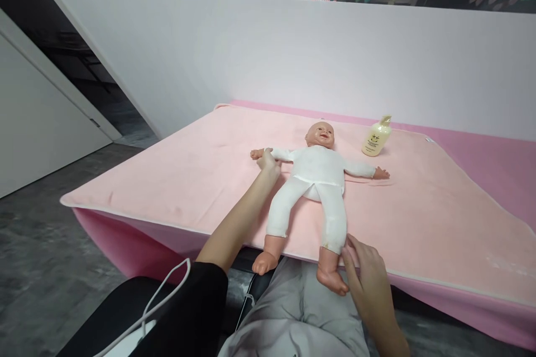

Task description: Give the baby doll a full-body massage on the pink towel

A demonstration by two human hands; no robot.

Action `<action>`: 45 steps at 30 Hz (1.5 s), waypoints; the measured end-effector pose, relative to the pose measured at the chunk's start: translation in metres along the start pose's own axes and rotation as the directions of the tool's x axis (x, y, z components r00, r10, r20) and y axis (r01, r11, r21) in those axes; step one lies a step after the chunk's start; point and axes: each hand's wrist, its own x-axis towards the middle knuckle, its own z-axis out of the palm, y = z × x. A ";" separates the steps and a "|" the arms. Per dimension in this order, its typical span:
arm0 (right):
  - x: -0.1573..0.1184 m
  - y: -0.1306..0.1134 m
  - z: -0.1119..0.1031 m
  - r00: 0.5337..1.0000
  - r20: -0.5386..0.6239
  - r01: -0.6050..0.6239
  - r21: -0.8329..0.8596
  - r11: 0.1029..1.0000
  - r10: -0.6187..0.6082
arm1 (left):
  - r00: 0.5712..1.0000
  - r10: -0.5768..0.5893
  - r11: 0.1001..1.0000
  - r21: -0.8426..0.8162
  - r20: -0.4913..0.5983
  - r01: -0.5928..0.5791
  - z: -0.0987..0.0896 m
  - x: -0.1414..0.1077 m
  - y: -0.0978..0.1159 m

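Head camera, the only view, looks down on one baby doll (318, 170) lying on its back on a pale pink towel (201, 167) spread over a pink desk (498, 148). One doll, one bottle and two hands are in sight. The doll wears a white suit, its two arms stretched out to the sides and its two bare feet hanging over the near edge of the desk.

One left hand (268, 163) reaches forward from a black sleeve (188, 307) and rests on the doll's outstretched arm, near the small hand; its fingers seem curled loosely about the arm, though the grip is too small to tell for sure. One right hand (368, 279) sits at the near edge, fingers lightly spread and open, the fingertips (349, 245) touching the doll's lower leg just above the foot.

One cream pump bottle (377, 136) stands slightly tilted on the towel, near the doll's head and apart from both hands. One white cable (163, 295) trails across the sleeve. Grey trousers (293, 312) show below the desk edge.
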 end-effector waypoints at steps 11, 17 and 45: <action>0.007 -0.006 0.013 1.000 0.008 -0.004 0.064 0.998 0.003 | 0.962 -0.136 0.978 -0.123 0.237 0.168 0.003 0.003 -0.007; 0.007 -0.013 0.019 0.993 -0.046 -0.101 0.095 0.990 0.106 | 0.948 -0.025 0.987 -0.142 0.316 0.073 0.005 0.001 -0.014; 0.086 -0.054 -0.016 0.975 -0.223 0.004 0.115 0.993 0.022 | 0.376 0.199 0.165 0.347 0.905 -0.923 0.010 -0.036 0.000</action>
